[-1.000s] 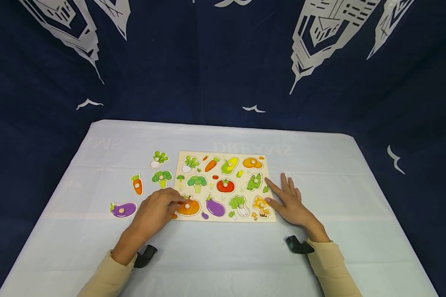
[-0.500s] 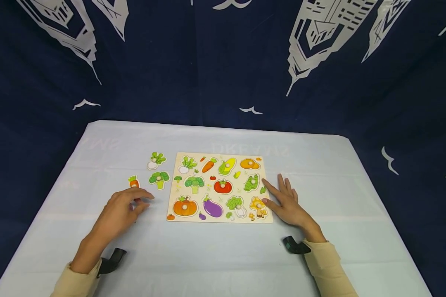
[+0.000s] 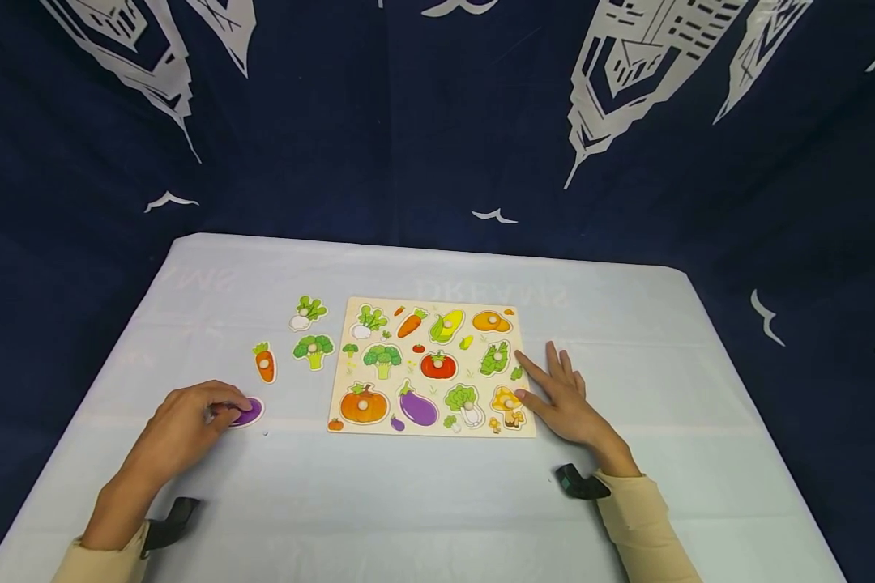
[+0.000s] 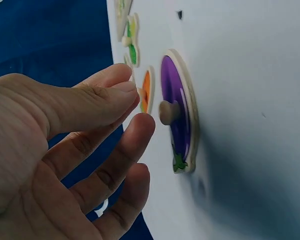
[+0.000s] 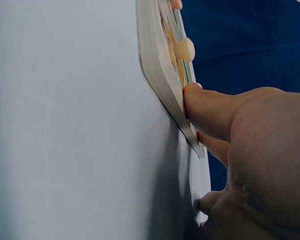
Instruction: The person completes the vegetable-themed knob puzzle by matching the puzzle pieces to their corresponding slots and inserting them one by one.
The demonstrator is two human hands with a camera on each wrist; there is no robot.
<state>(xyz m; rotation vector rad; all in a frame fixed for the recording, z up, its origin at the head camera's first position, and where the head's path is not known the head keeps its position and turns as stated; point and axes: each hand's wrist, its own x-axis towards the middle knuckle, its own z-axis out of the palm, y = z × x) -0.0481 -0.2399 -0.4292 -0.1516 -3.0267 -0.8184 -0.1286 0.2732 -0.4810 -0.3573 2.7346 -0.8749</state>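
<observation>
On the left of the table lies a purple eggplant puzzle piece with a round wooden knob. My left hand hovers over it, fingers loosely bent. In the left wrist view the thumb and fingertips stand just short of that knob and hold nothing. The wooden vegetable puzzle board sits mid-table, bearing knobbed pieces such as the pumpkin and tomato. My right hand rests at the board's right edge with fingers spread, the thumb touching its rim.
A carrot piece, a broccoli piece and a white radish piece lie loose between the eggplant piece and the board. White cloth covers the table; a dark blue curtain hangs behind it.
My left hand has left the pumpkin on the board and travelled left, past the carrot piece, to the eggplant piece. The right hand has stayed at the board's edge.
</observation>
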